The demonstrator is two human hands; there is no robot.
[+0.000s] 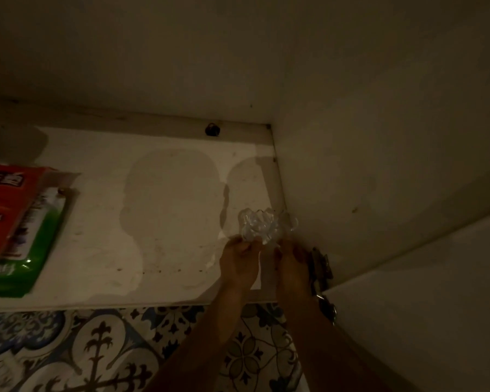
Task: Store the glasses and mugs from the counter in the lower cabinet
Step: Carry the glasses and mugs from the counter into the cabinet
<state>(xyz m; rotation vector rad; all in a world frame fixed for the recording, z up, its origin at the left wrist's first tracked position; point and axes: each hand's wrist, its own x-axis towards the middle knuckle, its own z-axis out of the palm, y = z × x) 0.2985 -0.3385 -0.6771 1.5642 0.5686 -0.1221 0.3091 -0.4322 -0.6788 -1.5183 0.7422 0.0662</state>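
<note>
both the left hand (239,260) and right hand (290,263) pinching clear glasses (262,226) by the cabinet shelf (167,222) right wall; wide bare room mid-frame, packets (20,222) far left.

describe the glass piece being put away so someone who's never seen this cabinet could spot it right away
Look inside the open lower cabinet, along its pale shelf floor to the right side wall. There, both hands hold a small clear glass with a scalloped rim. It is the only transparent thing; the other items are red and green packets at far left.

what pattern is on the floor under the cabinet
The floor tiles carry an ornate blue, white and dark floral pattern, shown in the head view.
</note>
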